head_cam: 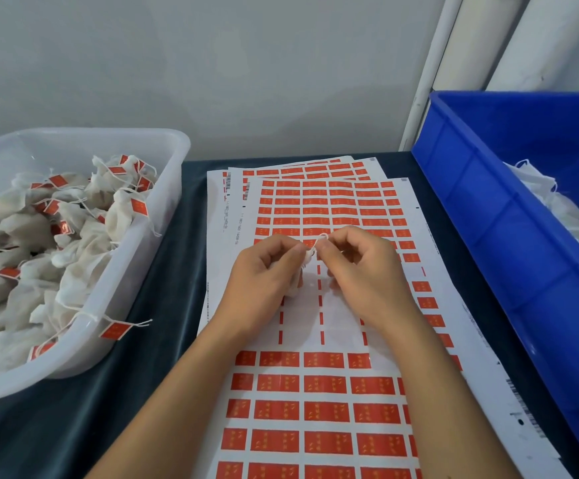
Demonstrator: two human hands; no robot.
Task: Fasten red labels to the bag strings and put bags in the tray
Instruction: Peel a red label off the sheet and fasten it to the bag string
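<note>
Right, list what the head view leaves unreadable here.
- Bag in the left hand: mostly hidden by its fingers.
- String: whether it carries a label, covered by the right hand.
- Label sheet print: too small.
- Blue bin contents: cut off by the right edge.
- Clear tray: cut off at left.

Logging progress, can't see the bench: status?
Left hand grips a bag; right hand pinches its string. No label on it yet, label sheet beneath. Labelled bags in white tray. Nothing in the way.
</note>
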